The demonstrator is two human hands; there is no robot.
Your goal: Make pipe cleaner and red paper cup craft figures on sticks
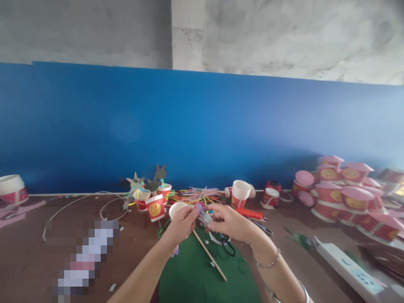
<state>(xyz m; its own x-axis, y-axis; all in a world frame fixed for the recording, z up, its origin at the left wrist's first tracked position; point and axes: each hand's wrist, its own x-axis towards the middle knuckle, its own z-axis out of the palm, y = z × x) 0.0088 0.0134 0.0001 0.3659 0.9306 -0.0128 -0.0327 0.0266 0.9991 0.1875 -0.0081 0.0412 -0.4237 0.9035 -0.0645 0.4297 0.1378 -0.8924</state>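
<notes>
Both forearms reach forward and inward, and the left hand [183, 222] and right hand [226, 221] meet above the far part of a flat green mat [186, 275], fingertips pinching a small purple-and-clear piece [202, 213] between them; its exact shape is blurred. On the mat lie one straight, pale wooden stick [210, 256] and one pair of black-handled scissors [227, 246]. One white power strip [350, 267] sits right, near piled red-and-pink paper cups [356, 198], too overlapped to count.

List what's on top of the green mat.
On the mat: a wooden stick, black-handled scissors and small white scraps. The left hand and right hand partly block its far end; can't tell what's behind them.
</notes>
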